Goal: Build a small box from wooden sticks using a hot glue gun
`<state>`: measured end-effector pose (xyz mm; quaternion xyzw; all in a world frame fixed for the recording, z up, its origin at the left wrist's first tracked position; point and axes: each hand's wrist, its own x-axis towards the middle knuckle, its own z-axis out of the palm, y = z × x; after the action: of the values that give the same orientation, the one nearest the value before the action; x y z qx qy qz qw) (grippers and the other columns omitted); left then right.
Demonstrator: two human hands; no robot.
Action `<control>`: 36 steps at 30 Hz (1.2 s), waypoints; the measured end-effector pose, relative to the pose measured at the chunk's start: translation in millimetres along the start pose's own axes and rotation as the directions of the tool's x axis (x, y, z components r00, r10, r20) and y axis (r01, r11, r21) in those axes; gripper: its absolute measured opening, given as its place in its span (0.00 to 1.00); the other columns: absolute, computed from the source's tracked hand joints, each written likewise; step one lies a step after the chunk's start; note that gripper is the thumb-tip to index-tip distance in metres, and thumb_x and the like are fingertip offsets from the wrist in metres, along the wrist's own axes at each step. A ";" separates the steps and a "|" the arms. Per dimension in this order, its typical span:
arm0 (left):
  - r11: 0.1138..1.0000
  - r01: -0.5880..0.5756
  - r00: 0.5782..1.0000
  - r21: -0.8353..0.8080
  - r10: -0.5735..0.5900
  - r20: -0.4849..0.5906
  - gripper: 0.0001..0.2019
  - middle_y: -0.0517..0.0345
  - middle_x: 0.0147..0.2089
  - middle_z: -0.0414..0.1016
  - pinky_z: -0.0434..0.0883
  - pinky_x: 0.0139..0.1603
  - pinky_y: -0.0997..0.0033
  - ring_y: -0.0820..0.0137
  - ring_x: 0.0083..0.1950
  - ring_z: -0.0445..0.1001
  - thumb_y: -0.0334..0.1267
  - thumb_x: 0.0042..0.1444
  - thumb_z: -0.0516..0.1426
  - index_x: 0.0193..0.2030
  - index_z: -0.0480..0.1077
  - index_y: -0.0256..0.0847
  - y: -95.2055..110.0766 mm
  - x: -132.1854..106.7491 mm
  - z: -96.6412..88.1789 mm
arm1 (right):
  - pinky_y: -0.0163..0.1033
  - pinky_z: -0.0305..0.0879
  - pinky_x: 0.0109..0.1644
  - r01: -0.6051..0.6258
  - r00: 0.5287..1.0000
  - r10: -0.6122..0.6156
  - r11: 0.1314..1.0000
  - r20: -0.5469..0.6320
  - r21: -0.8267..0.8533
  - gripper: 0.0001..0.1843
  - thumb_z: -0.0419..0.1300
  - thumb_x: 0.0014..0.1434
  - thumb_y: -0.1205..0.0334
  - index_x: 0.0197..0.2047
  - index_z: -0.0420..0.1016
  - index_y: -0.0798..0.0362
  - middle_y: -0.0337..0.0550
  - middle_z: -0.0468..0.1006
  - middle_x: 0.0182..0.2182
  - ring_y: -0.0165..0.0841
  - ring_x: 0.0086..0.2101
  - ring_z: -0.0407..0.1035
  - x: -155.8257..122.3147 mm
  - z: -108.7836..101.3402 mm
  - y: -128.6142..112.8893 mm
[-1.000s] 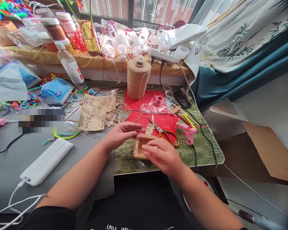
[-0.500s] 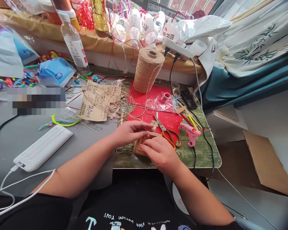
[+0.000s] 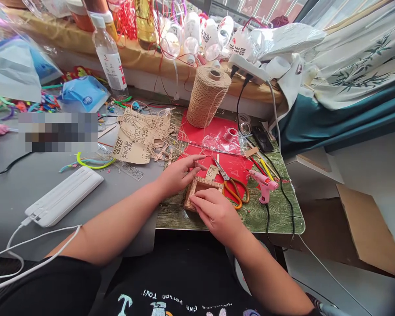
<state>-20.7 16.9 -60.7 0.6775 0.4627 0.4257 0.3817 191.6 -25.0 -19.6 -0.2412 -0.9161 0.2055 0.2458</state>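
A small open-topped box (image 3: pixel 191 202), apparently covered in twine, sits near the front edge of the green wood-grain table. My right hand (image 3: pixel 219 213) reaches over it with thumb and fingers pinched together at its left front wall, hiding much of the box. Just behind and left of the box is my left hand (image 3: pixel 182 173), fingers stretched and apart, with nothing visible in it. Scissors with orange-brown handles (image 3: pixel 237 191) lie just right of the box. A scrap of printed sandpaper (image 3: pixel 212 172) rests behind it on red sheets (image 3: pixel 230 164).
Behind stands a big twine spool (image 3: pixel 208 97). At right are a pink glue gun (image 3: pixel 263 185) and its black cord. Tangled twine covers sandpaper sheets (image 3: pixel 133 142) at left. A white power bank (image 3: pixel 64 195) with cable lies by my left arm. A power strip (image 3: pixel 248 69) sits on the sill.
My left hand has lifted away from the box, its fingers spreading, so more of the box's opening shows. My right hand stays pinched at the box. The whole view has shifted slightly.
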 end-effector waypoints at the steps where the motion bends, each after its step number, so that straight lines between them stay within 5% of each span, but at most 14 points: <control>1: 1.000 -0.001 1.000 -0.002 0.001 0.002 0.23 0.50 0.54 0.85 0.72 0.51 0.65 0.67 0.46 0.80 0.39 0.72 0.54 0.72 0.63 0.42 1.2 2.3 0.7 | 0.52 0.76 0.51 -0.010 1.000 0.010 1.000 0.013 -0.001 0.17 0.56 0.72 0.70 0.60 0.76 0.50 0.52 0.82 0.48 0.43 0.47 0.75 -1.1 0.0 -0.2; 10: 0.997 0.011 0.999 -0.072 -0.008 0.045 0.22 0.50 0.52 0.86 0.74 0.53 0.65 0.66 0.52 0.84 0.40 0.72 0.55 0.70 0.65 0.41 8.7 25.4 6.5 | 0.52 0.76 0.51 0.013 0.999 -0.012 1.000 -0.030 0.023 0.21 0.57 0.72 0.70 0.66 0.71 0.51 0.54 0.82 0.50 0.43 0.47 0.75 -15.3 6.0 -1.3; 18: 0.968 0.037 0.998 -0.248 -0.026 0.050 0.21 0.49 0.49 0.86 0.75 0.52 0.67 0.67 0.49 0.84 0.40 0.72 0.57 0.69 0.66 0.39 9.2 12.6 12.0 | 0.49 0.77 0.52 -0.048 0.990 0.061 0.993 -0.126 0.104 0.18 0.62 0.69 0.72 0.60 0.73 0.50 0.50 0.82 0.47 0.40 0.47 0.76 -19.6 11.8 -1.8; 22: 0.910 0.095 0.995 -0.403 -0.096 0.018 0.19 0.48 0.47 0.86 0.77 0.51 0.65 0.67 0.44 0.84 0.43 0.71 0.57 0.65 0.68 0.39 3.7 7.3 17.2 | 0.50 0.76 0.51 0.027 0.977 -0.003 0.994 -0.213 0.107 0.19 0.67 0.65 0.71 0.58 0.74 0.48 0.48 0.82 0.45 0.40 0.44 0.76 -23.3 5.8 3.3; 24: 0.871 0.099 0.991 -0.482 -0.128 -0.029 0.17 0.48 0.43 0.86 0.78 0.47 0.65 0.66 0.42 0.84 0.43 0.71 0.58 0.61 0.69 0.38 1.5 8.3 17.0 | 0.54 0.75 0.55 -0.006 0.945 0.032 0.997 -0.325 0.081 0.20 0.67 0.64 0.69 0.58 0.74 0.48 0.49 0.81 0.47 0.43 0.47 0.76 -27.2 -3.2 15.0; 27: 0.842 0.078 0.978 -0.534 -0.168 -0.121 0.14 0.53 0.35 0.82 0.75 0.39 0.69 0.69 0.36 0.82 0.42 0.70 0.58 0.56 0.70 0.37 0.1 14.4 9.6 | 0.55 0.72 0.57 -0.269 0.840 0.249 0.963 -0.482 0.030 0.14 0.62 0.67 0.69 0.55 0.77 0.49 0.49 0.80 0.48 0.43 0.50 0.75 -35.9 -21.8 41.6; 30: 0.832 0.083 0.955 -0.549 -0.224 -0.194 0.10 0.68 0.22 0.67 0.64 0.25 0.75 0.76 0.21 0.67 0.42 0.69 0.57 0.51 0.71 0.39 -2.5 21.0 -2.8 | 0.53 0.72 0.56 -0.431 0.814 0.373 0.902 -0.446 -0.031 0.08 0.61 0.69 0.65 0.50 0.79 0.49 0.48 0.81 0.45 0.43 0.48 0.76 -50.4 -38.3 66.0; 32: 0.848 0.126 0.956 -0.514 -0.243 -0.166 0.10 0.71 0.20 0.60 0.57 0.23 0.74 0.77 0.18 0.57 0.44 0.68 0.58 0.48 0.72 0.40 -5.3 23.0 -10.7 | 0.50 0.72 0.53 -0.477 0.816 0.416 0.877 -0.401 -0.061 0.04 0.62 0.70 0.62 0.45 0.79 0.49 0.45 0.81 0.41 0.41 0.43 0.76 -63.8 -44.1 76.3; 34: 0.915 0.156 0.976 -0.373 -0.201 -0.087 0.12 0.64 0.25 0.70 0.63 0.29 0.73 0.74 0.25 0.66 0.47 0.66 0.60 0.47 0.75 0.40 -7.8 22.5 -17.0 | 0.49 0.72 0.50 -0.513 0.777 0.410 0.852 -0.478 -0.104 0.06 0.64 0.68 0.59 0.38 0.77 0.49 0.43 0.79 0.35 0.40 0.39 0.75 -79.1 -45.4 84.1; 36: 0.974 0.154 0.987 -0.167 -0.143 0.072 0.15 0.56 0.38 0.80 0.69 0.40 0.70 0.69 0.38 0.75 0.51 0.66 0.60 0.45 0.79 0.40 -9.2 20.6 -21.4 | 0.50 0.72 0.52 -0.574 0.645 0.327 0.804 -0.691 -0.156 0.10 0.68 0.64 0.56 0.36 0.72 0.49 0.43 0.76 0.35 0.41 0.41 0.74 -94.1 -44.0 93.3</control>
<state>-39.0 41.8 -57.0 0.6178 0.4620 0.4141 0.4832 319.3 9.8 -63.9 -0.5608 -0.7075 -0.0047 0.4300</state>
